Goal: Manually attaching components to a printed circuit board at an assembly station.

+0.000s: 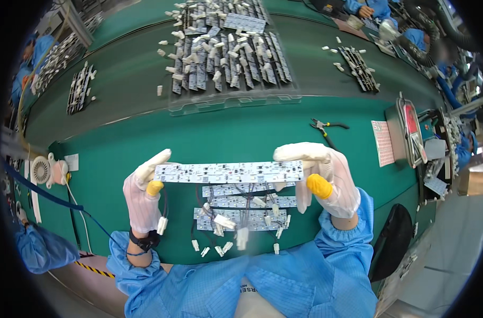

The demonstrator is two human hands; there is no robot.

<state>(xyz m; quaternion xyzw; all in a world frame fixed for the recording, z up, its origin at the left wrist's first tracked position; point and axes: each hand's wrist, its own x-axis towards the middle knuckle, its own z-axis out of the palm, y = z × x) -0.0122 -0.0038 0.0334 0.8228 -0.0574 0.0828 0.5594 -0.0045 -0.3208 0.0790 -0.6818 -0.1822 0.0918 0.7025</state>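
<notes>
- Head view: both gloved hands hold one long white circuit strip [229,172] level above the green counter [199,138], over its near edge. The left hand [142,193] pinches the strip's left end and the right hand [321,177] pinches the right end, so each grip is closed on it, thumb under and fingers on top.
- Each thumb wears a yellow finger cot.
- Thin dark wires with small white connectors [241,236] hang down from the strip.
- More strips [241,212] of the same kind lie flat on the counter right beneath it, roughly three, with loose connectors scattered beside them.
- How far along? My guess is mid-batch: a clear tray [225,58] at the far edge is piled with lots of strips and connectors, while only a few sit near the person.
- Room to move: the green stretch between the near strips and the tray is open. Black pliers [326,127] lie toward the right, and a metal box with a red top [408,132] crowds the right edge. A small white fan [42,170] sits at the left edge.
</notes>
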